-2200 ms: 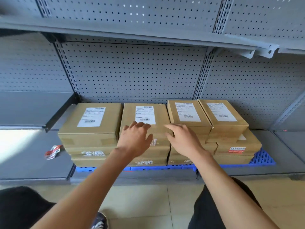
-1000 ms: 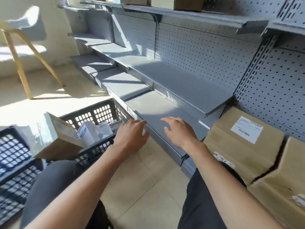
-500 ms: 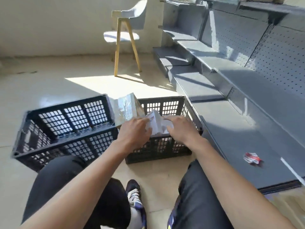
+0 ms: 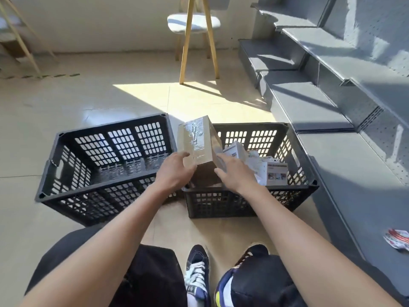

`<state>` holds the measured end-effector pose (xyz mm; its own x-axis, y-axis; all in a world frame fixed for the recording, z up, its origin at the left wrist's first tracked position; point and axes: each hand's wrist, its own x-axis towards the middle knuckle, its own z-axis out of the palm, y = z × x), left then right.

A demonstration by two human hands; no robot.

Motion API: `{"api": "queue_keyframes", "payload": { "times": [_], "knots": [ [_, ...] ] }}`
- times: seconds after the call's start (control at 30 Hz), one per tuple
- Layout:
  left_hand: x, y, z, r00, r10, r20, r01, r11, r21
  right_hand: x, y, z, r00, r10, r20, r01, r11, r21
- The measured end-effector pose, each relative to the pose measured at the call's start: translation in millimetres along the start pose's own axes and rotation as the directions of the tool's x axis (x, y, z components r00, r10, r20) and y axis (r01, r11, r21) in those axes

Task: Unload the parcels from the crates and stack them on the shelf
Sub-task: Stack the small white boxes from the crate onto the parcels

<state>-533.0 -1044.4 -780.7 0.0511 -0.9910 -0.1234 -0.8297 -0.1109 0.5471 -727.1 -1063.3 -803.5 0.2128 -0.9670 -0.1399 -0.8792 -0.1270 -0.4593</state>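
Both hands clasp one parcel (image 4: 199, 140): left hand (image 4: 176, 171) on its left side, right hand (image 4: 234, 173) on its right. It is a brown cardboard box, shiny tape on top, tilted above the right crate (image 4: 250, 202), whose 3 o'clock half holds white parcels (image 4: 263, 167).

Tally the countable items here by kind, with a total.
Black slatted plastic crates: 2
Brown taped cardboard parcel standing upright, both hands on it: 1
Wooden-legged white-cushioned chair: 1
Crumpled red-white wrapper: 1
Total: 5
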Motion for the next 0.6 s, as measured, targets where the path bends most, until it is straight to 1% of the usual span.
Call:
{"api": "queue_keyframes", "payload": {
  "times": [0.1,0.17,0.27,0.37,0.5,0.6],
  "knots": [
    [19,-9,12,0.998,-0.067,0.018,0.069,0.995,-0.073,11,1,24,1.000,-0.019,-0.016,0.019,1.000,0.018],
    [28,-16,19,0.994,-0.106,0.032,0.109,0.988,-0.112,20,1,36,1.000,-0.001,-0.029,0.003,0.998,0.057],
    [37,-20,29,0.987,-0.142,0.069,0.153,0.972,-0.178,32,0,49,0.996,0.042,-0.081,-0.024,0.977,0.214],
    [41,-19,37,0.983,-0.156,0.095,0.174,0.957,-0.231,42,-1,56,0.993,0.105,-0.058,-0.080,0.936,0.342],
    [42,-14,37,0.978,-0.190,0.086,0.208,0.925,-0.317,46,1,61,0.986,0.158,-0.048,-0.113,0.857,0.502],
    [39,-10,34,0.974,-0.210,0.089,0.228,0.886,-0.404,45,1,59,0.977,0.203,-0.060,-0.133,0.809,0.572]
  ]
}}
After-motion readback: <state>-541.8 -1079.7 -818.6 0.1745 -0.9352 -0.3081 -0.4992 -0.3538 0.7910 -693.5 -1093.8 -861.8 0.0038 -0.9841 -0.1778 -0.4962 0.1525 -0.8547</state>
